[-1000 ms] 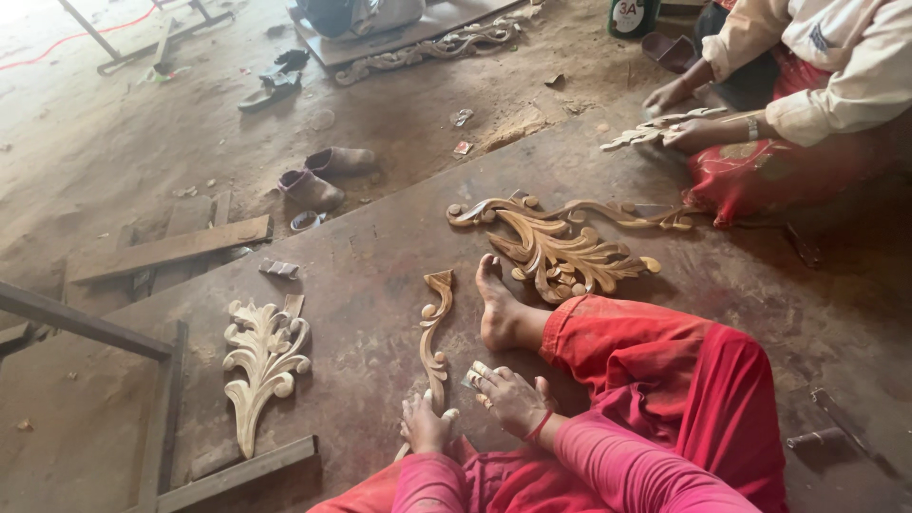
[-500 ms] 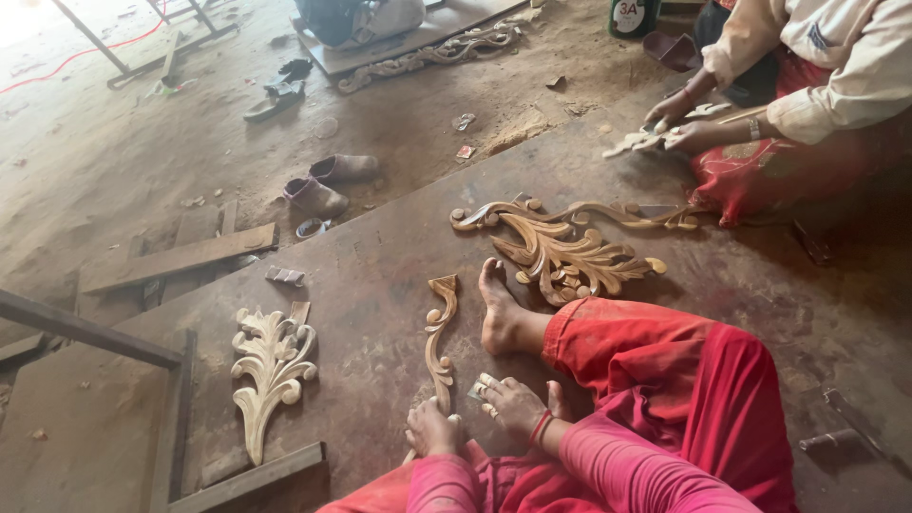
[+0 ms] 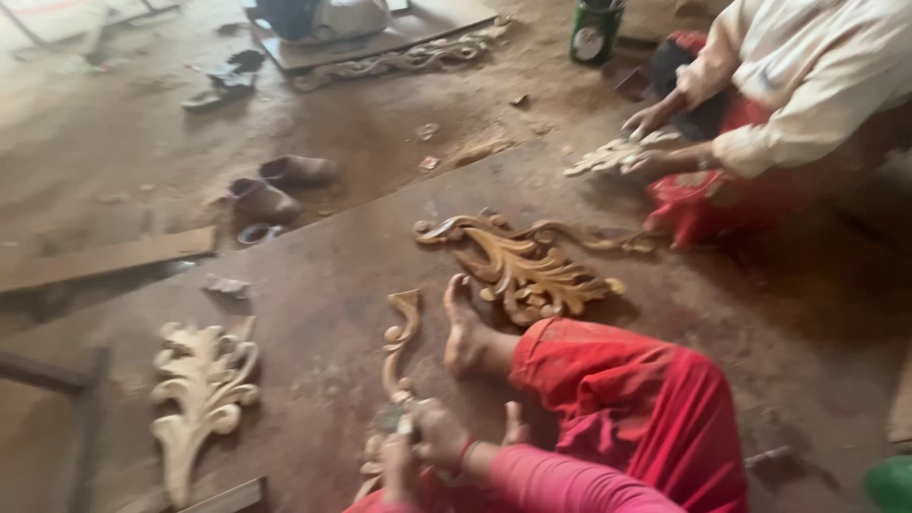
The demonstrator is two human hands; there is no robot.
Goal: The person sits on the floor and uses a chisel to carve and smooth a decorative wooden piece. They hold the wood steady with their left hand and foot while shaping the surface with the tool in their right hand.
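Both hands work the narrow carved scroll [image 3: 399, 347] lying on the floor: left hand [image 3: 397, 465] braces its near end, right hand [image 3: 439, 432] fingers closed on it. Blurred. Keep strokes short, piece pinned flat.

Bare brown floor [image 3: 313, 313] lies open between the slim curved brown wood carving [image 3: 399, 342] at the hands and the pale leaf-shaped wood carving [image 3: 204, 389] to the left. On the right, the bare foot [image 3: 464, 328] and red-trousered leg [image 3: 617, 399] block the way, with the big golden-brown scrolled carving [image 3: 527, 266] just beyond. Farther out, a flat wooden plank [image 3: 104, 258] and a pair of worn brown shoes [image 3: 275, 185] lie in the way.
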